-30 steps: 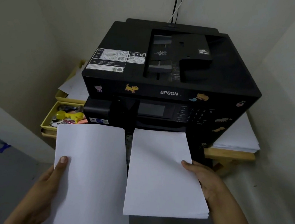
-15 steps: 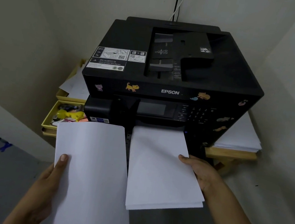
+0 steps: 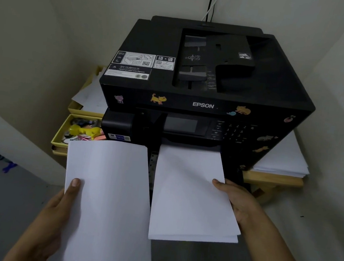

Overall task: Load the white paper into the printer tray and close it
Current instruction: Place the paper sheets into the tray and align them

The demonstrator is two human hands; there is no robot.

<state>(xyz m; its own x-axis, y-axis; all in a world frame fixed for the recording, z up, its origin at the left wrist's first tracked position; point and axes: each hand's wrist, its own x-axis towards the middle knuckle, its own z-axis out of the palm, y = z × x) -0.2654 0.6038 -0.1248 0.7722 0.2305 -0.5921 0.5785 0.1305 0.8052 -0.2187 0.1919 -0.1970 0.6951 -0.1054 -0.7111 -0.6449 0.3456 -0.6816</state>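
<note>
Since the earlier frame the thin white paper stack (image 3: 192, 192) has slid further into the black boxy printer (image 3: 206, 87). Right hand (image 3: 236, 200) pinches its right edge, thumb on top. Left hand (image 3: 59, 209) pinches a separate white sheaf (image 3: 105, 198). Risk: stack skews, corners jam. Front reads "EPSON".

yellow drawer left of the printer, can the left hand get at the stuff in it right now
Probably not yet. The yellow drawer stands open with nothing in front of it, but the left hand grips a paper sheet, which it would have to put down first.
</note>
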